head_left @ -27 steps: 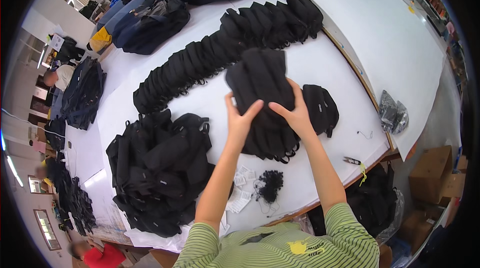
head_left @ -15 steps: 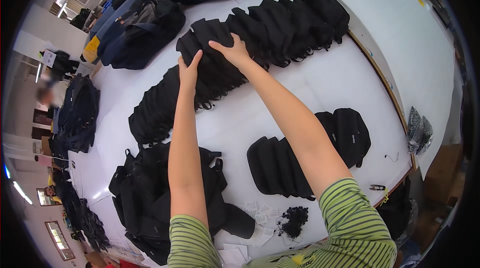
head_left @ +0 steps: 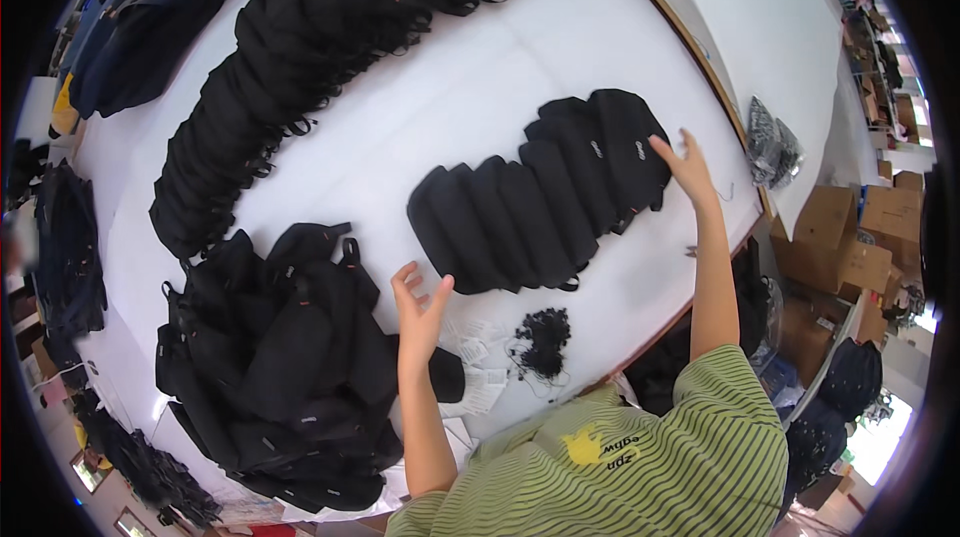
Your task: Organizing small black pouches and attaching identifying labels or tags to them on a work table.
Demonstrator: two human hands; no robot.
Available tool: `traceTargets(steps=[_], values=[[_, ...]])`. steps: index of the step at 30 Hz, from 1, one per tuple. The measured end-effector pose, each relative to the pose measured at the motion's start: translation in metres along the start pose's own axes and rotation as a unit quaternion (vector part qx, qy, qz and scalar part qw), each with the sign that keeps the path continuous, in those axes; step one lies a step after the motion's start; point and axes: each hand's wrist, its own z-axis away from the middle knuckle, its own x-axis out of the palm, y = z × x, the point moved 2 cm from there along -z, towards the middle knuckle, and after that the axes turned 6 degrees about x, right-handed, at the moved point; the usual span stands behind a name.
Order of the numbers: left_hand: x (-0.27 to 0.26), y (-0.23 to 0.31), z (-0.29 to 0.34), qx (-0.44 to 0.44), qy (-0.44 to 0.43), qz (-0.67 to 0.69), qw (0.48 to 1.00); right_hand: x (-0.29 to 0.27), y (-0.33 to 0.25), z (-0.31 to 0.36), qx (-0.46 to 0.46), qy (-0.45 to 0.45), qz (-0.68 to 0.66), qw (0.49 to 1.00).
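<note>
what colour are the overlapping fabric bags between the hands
Black overlapping fabric bags, some with small pale marks; best seen in the head view.

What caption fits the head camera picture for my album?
Left hand and right hand, open, at either end of a short row of black bags on a white table.

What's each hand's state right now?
Left hand: open, by the left end of the short black bag row; contact unclear.
Right hand: open, at its right end; contact unclear.
</note>
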Motion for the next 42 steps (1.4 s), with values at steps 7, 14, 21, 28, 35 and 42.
traceTargets(steps=[7,14,21,28,35,42], values=[[0.025,0.022,0.003,-0.053,-0.004,0.064,0.997,0.026,-0.009,0.038,0.017,-0.167,-0.180,0.969],[0.052,0.016,0.004,0.029,0.022,0.088,0.995,0.036,-0.037,0.072,-0.102,-0.151,-0.148,0.972],[0.082,0.049,-0.001,0.100,0.027,0.049,0.993,0.057,-0.043,0.110,0.004,-0.404,-0.372,0.836],[0.035,0.052,-0.014,0.108,0.085,0.022,0.990,0.091,-0.112,0.160,0.006,-0.439,-0.444,0.781],[-0.162,0.174,-0.072,0.196,0.345,0.009,0.918,0.105,-0.365,0.194,-0.279,-0.441,-0.442,0.730],[-0.275,0.131,-0.272,0.147,0.364,-0.228,0.891,0.249,-0.497,0.128,-0.229,-0.254,-0.135,0.930]])
